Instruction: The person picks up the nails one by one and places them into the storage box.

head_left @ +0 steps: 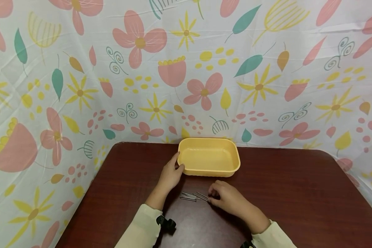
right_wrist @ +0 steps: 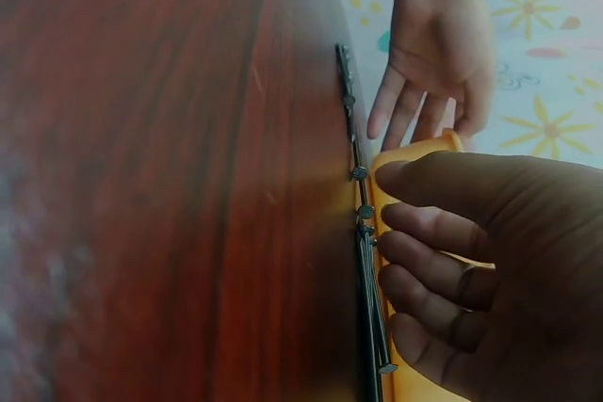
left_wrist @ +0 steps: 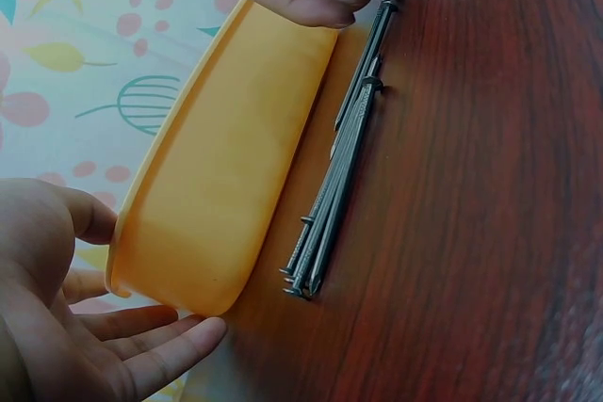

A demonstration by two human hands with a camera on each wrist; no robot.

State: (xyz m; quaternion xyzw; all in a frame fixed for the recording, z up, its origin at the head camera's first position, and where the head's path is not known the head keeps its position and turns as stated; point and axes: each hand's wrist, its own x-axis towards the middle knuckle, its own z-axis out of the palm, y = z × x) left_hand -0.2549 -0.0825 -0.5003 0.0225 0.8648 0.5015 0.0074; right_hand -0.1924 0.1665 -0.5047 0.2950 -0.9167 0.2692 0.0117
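Note:
A yellow plastic tray (head_left: 209,158) stands on the table with nothing inside. My left hand (head_left: 170,175) holds its left end, thumb at the front rim and fingers spread along the end wall, as the left wrist view shows. In front of the tray lies a loose bunch of steel nails (left_wrist: 344,162), most side by side and a few splayed to the right. My right hand (head_left: 230,199) hovers at the right end of the nails. Its fingers (right_wrist: 424,275) are loosely bent, thumb apart from them, and no nail shows between them.
The dark reddish-brown table (head_left: 297,199) carries the tray near its back edge. A white cloth with flower prints (head_left: 204,93) hangs behind the table and along its left side. A black wrist device (head_left: 166,225) sits on the left sleeve.

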